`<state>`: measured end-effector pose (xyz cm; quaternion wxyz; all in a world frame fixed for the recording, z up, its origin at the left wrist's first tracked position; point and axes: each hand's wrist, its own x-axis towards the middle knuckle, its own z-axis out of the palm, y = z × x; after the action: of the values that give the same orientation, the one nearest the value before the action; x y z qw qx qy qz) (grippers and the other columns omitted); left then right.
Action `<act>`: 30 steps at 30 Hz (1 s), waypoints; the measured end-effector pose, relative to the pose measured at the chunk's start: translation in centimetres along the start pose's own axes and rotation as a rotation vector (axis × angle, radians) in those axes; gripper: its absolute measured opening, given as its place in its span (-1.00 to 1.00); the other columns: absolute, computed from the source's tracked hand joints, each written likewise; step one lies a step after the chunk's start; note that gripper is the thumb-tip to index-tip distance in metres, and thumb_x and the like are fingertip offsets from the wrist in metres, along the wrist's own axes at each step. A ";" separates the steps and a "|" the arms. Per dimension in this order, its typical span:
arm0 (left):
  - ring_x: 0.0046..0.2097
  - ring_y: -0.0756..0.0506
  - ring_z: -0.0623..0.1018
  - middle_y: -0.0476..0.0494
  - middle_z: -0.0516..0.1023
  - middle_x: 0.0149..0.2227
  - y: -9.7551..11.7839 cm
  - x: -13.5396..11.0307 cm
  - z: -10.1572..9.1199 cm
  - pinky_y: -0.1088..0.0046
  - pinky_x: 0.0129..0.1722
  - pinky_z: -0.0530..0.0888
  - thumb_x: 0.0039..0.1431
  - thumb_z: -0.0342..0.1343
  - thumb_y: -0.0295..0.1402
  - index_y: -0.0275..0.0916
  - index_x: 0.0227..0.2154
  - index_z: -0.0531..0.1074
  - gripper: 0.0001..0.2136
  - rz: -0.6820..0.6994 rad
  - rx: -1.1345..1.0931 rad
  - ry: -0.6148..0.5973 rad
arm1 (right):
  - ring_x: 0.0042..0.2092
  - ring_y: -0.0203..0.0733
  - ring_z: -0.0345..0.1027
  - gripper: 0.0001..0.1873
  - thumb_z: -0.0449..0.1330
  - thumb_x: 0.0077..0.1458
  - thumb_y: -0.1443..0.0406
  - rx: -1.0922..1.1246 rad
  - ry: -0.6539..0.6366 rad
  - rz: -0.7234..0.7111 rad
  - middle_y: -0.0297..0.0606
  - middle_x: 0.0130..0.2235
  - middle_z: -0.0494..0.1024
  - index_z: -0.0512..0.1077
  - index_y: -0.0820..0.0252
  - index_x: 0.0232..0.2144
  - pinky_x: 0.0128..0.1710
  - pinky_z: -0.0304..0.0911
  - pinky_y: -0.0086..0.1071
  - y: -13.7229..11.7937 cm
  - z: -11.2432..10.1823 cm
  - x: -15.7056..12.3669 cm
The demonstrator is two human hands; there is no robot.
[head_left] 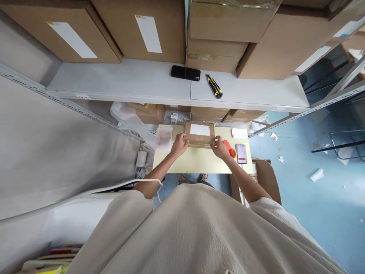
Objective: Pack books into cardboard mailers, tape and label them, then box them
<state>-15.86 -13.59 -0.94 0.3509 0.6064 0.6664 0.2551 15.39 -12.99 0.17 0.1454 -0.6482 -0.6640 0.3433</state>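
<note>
A small cardboard box (199, 139) with a white label (200, 129) on its upper face is between my two hands over the pale yellow table (196, 164). My left hand (179, 144) grips the box at its left front corner, thumb toward the near edge. At the opposite corner, my right hand (219, 147) is closed on the box with fingers bent. Just right of that hand lies a red tape dispenser (228, 147), partly covered by it. A smartphone (241, 153) with a lit screen rests farther right. The box's underside is hidden.
Above the table runs a grey shelf (128, 82) bearing large cartons (159, 34), a black phone (185, 72) and a yellow-black utility knife (214, 86). Clear plastic bags (164, 137) lie on the table's left, white paper (239, 133) at back right. An open carton (266, 177) stands below right.
</note>
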 end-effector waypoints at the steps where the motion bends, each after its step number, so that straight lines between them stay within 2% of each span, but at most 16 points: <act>1: -0.03 -0.22 0.64 -0.31 0.49 0.17 -0.4 -0.6 0.4 0.17 0.08 0.61 0.42 0.25 -0.31 -0.13 0.20 0.45 -0.65 -0.016 0.013 -0.022 | -0.04 0.17 0.66 -0.58 0.17 0.39 0.07 -0.006 -0.014 0.002 -0.02 -0.01 0.71 0.22 0.03 0.18 -0.16 0.50 -0.11 0.5 0.6 -0.5; 7: -0.09 -0.19 0.62 -0.26 0.48 0.11 -2.4 -3.4 2.1 0.18 0.09 0.58 0.35 0.27 -0.38 -0.14 0.11 0.41 -0.68 -0.108 0.097 -0.189 | -0.06 0.20 0.67 -0.64 0.17 0.36 0.09 -0.054 -0.138 0.029 -0.02 -0.07 0.72 0.23 0.03 0.10 -0.09 0.52 -0.06 3.2 3.8 -3.3; 11: 0.00 -0.26 0.64 -0.24 0.54 0.07 -2.9 -3.5 1.9 0.17 0.12 0.56 0.34 0.29 -0.37 -0.12 -0.01 0.47 -0.78 -0.153 0.149 -0.307 | -0.04 0.15 0.67 -0.68 0.18 0.38 0.13 -0.055 -0.174 0.081 0.00 0.01 0.74 0.31 0.04 0.10 -0.05 0.53 -0.07 3.9 3.9 -3.8; 14: 0.17 -0.33 0.60 -0.29 0.55 0.16 -2.5 -1.8 1.5 0.14 0.22 0.53 0.32 0.30 -0.39 -0.12 -0.12 0.50 -0.87 -0.141 0.171 -0.232 | 0.03 0.13 0.66 -0.73 0.18 0.39 0.15 -0.034 -0.093 0.122 0.07 0.13 0.71 0.40 0.08 0.06 -0.01 0.54 -0.07 3.3 2.9 -2.5; 16: 0.23 -0.35 0.58 -0.31 0.56 0.19 -1.9 -0.2 1.5 0.12 0.28 0.50 0.31 0.30 -0.40 -0.12 -0.09 0.52 -0.85 -0.126 0.138 -0.135 | 0.08 0.10 0.65 -0.73 0.18 0.39 0.15 0.037 -0.027 0.142 0.09 0.18 0.68 0.46 0.10 0.05 0.01 0.54 -0.12 2.5 2.0 -1.1; 19: 0.25 -0.34 0.57 -0.30 0.60 0.19 -0.8 2.3 1.9 0.16 0.25 0.50 0.31 0.29 -0.40 -0.12 0.00 0.51 -0.77 -0.172 0.061 -0.065 | 0.08 0.08 0.65 -0.66 0.24 0.36 0.11 0.166 0.013 0.215 0.01 0.08 0.73 0.52 0.09 0.09 -0.05 0.54 -0.18 1.2 0.9 0.9; 21: 0.24 -0.31 0.59 -0.27 0.64 0.15 -0.2 3.3 2.2 0.21 0.21 0.50 0.30 0.29 -0.41 -0.11 0.00 0.48 -0.75 -0.226 0.036 -0.078 | 0.01 0.07 0.65 -0.65 0.29 0.33 0.09 0.222 -0.010 0.273 -0.04 -0.02 0.75 0.55 0.08 0.08 -0.09 0.54 -0.19 0.4 0.4 1.7; 26: 0.07 -0.26 0.65 -0.19 0.68 0.00 0.0 3.5 2.6 0.25 0.07 0.51 0.25 0.29 -0.44 -0.11 -0.05 0.43 -0.74 -0.328 0.015 -0.190 | -0.03 0.03 0.64 -0.64 0.33 0.25 0.09 0.332 -0.029 0.294 -0.05 0.03 0.74 0.58 0.09 0.03 -0.06 0.55 -0.17 -0.5 0.3 1.8; 30: 0.18 -0.26 0.64 -0.23 0.65 0.15 -0.5 3.1 2.4 0.24 0.13 0.50 0.24 0.30 -0.42 -0.11 -0.04 0.41 -0.72 -0.304 -0.054 -0.121 | 0.06 0.03 0.62 -0.62 0.35 0.25 0.06 0.369 -0.039 0.252 -0.04 0.07 0.74 0.57 0.10 0.03 0.05 0.56 -0.14 -0.7 0.6 1.8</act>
<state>-14.34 -10.81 -3.34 0.4409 0.5034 0.7210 0.1800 14.26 -11.37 -0.33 0.2048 -0.6816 -0.5064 0.4868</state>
